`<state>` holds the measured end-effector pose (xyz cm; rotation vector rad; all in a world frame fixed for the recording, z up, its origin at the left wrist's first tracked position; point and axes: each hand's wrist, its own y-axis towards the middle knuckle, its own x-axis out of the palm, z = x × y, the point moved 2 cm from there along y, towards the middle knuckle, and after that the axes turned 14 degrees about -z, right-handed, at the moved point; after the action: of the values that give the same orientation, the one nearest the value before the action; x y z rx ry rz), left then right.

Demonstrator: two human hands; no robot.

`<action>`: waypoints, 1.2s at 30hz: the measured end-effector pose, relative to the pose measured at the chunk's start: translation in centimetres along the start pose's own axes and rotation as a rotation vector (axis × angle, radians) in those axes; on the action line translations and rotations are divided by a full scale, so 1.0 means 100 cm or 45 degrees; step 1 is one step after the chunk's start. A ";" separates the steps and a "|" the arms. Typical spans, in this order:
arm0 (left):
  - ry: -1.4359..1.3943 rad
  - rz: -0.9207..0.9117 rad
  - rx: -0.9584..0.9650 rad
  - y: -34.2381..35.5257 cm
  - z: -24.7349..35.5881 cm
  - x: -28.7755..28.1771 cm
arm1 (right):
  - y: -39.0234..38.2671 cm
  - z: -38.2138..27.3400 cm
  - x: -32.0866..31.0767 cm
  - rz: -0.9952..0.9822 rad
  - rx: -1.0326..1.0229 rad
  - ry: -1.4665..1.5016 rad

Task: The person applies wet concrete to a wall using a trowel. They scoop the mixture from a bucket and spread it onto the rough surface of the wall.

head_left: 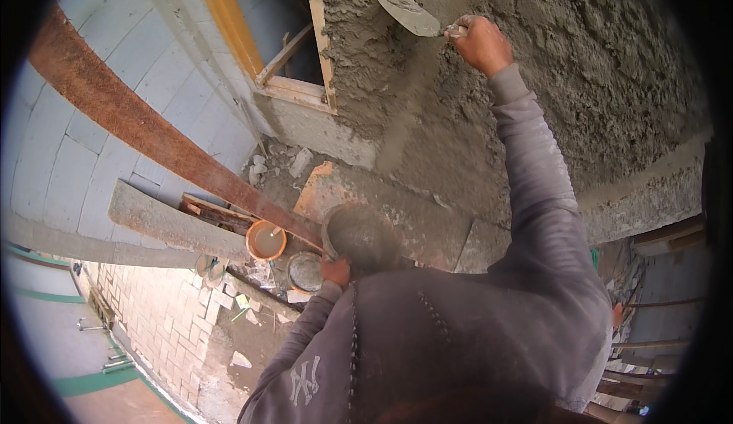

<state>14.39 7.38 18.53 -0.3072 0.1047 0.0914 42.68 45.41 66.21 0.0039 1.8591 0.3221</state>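
My right hand (482, 44) is closed around the handle of a trowel (412, 16), raised to the upper part of a wall (458, 118) coated in rough grey mortar. The trowel's blade lies at or very near the wall, pointing left, with some mortar on it. Low down, my left hand (336, 271) grips the edge of a round, dark container (326, 233) with grey mortar inside. My sleeve and body hide part of that container.
Left of the wall is a wooden window frame (294, 92). A long brown plank (145, 126) slants down toward the container. Beside it stand an orange bucket (250, 247) of cloudy liquid and another bucket (305, 273) of grey material. Rubble (299, 163) lies at the wall's foot.
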 end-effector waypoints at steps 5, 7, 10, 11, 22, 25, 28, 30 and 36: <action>0.178 -0.143 0.124 0.011 -0.049 -0.001 | -0.039 -0.011 0.001 0.109 -0.304 -0.024; 0.122 -0.128 0.166 0.010 -0.061 0.000 | -0.048 -0.011 0.013 -0.121 -0.435 0.277; -0.210 -0.017 0.038 0.002 -0.022 0.011 | -0.052 -0.001 0.051 -0.723 -0.636 0.940; -0.302 -0.039 0.053 0.002 -0.031 0.010 | -0.048 0.001 0.063 -0.898 -0.592 1.040; -1.700 -0.426 0.099 -0.004 -0.109 0.030 | -0.049 0.062 -0.041 -0.294 -0.301 1.190; -0.931 0.016 -0.068 -0.009 -0.014 0.056 | -0.084 0.091 -0.013 -0.576 -0.274 0.989; -0.355 0.217 -0.247 -0.026 0.093 0.073 | -0.136 0.110 0.053 -0.997 -0.292 0.753; -0.332 0.180 -0.104 -0.023 0.110 0.092 | -0.175 0.133 0.117 -1.107 -0.499 0.351; -0.210 0.143 0.085 -0.010 0.156 0.145 | -0.255 0.138 0.237 -0.887 -0.777 -0.423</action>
<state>30.27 12.28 31.88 -0.2258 -0.0384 0.2237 52.28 27.81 34.63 -0.9285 1.2724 0.3552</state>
